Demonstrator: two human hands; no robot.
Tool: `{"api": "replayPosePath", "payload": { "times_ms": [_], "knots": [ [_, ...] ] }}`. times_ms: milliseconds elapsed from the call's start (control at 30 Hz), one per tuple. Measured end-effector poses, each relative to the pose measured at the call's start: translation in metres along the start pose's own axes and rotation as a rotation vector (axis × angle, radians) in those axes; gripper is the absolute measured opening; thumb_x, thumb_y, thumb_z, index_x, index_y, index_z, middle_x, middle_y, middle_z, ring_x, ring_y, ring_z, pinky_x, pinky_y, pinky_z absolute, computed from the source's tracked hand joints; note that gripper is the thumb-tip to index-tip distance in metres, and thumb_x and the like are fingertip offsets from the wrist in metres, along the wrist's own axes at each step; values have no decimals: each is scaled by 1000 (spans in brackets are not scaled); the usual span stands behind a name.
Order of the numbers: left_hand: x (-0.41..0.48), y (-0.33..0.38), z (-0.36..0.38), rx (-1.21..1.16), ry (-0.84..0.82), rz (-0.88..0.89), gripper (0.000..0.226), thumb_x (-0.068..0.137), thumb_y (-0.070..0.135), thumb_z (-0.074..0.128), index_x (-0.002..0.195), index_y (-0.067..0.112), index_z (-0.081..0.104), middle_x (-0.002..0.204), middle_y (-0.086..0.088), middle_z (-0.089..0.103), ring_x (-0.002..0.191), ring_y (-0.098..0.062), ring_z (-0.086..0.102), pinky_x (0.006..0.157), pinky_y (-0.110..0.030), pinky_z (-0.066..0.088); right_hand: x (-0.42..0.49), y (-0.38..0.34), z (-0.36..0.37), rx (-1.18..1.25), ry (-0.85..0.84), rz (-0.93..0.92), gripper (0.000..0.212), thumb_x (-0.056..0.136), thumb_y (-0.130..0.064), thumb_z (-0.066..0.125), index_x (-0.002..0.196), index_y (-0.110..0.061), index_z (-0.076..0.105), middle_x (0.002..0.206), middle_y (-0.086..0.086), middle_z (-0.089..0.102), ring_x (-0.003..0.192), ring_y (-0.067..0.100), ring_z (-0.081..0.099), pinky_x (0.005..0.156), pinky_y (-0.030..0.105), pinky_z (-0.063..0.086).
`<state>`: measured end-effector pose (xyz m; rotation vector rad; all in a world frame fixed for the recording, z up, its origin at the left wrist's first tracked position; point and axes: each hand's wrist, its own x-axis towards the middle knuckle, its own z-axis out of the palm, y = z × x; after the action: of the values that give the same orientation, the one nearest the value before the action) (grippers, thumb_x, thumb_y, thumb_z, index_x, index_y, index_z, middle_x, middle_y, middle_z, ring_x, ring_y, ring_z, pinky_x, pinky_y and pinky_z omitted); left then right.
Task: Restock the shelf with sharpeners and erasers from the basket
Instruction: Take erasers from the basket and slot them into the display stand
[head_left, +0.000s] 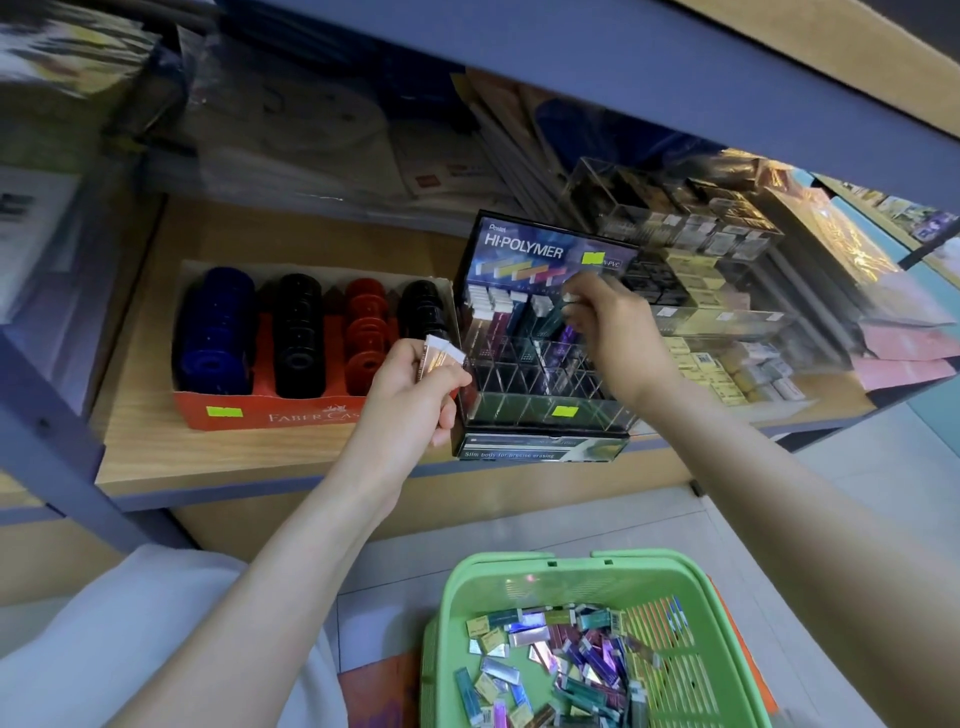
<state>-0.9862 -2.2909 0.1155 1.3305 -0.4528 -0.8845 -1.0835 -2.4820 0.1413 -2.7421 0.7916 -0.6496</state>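
A black Hi-Polymer eraser display (540, 332) with clear compartments stands on the wooden shelf (218, 457). My right hand (608, 327) reaches over its upper rows and pinches a slim teal eraser (558, 319) at a compartment. My left hand (415, 389) hovers just left of the display and grips a couple of slim erasers (441, 358) with copper and white sleeves. On the floor below sits a green basket (587, 577) holding several loose metallic-sleeved erasers (561, 660).
A red Faber-Castell tray (260, 413) of blue, black and red round sharpeners sits left of the display. Clear boxes of boxed erasers (711, 291) stand to the right. An upper shelf beam (675, 83) overhangs. Paper goods are stacked at the back.
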Motion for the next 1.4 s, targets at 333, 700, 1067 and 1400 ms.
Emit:
{"api": "replayPosePath", "payload": {
  "times_ms": [333,700,1067,1400],
  "knots": [
    [-2,1,0,60,-19,6,9,96,11,49,101,14,55,88,-14,54,58,-10,43,50,-23,35,7,5,5,-89,-78,-15,14,89,-8,61,101,-5,54,92,9,66,80,28,63,71,44,53],
    [-1,-1,2,-4,-73,95,15,98,12,46,104,20,58,96,-1,66,67,-4,61,60,-16,48,-26,-29,-2,-15,-25,-14,21,98,-22,49,110,-11,62,101,0,55,82,15,55,70,31,47],
    [-5,-5,7,133,-144,170,20,93,6,57,106,18,67,93,-2,72,73,-11,69,61,-18,52,-62,-66,-17,721,-225,282,13,86,-16,67,92,-21,57,81,1,61,72,15,64,67,23,55],
    [-3,-5,3,254,21,252,22,98,15,46,93,29,62,66,6,51,52,-1,44,55,-15,36,-49,-52,-30,590,-66,249,18,83,-14,71,86,-26,59,78,1,65,70,14,62,66,30,54]
  ]
}}
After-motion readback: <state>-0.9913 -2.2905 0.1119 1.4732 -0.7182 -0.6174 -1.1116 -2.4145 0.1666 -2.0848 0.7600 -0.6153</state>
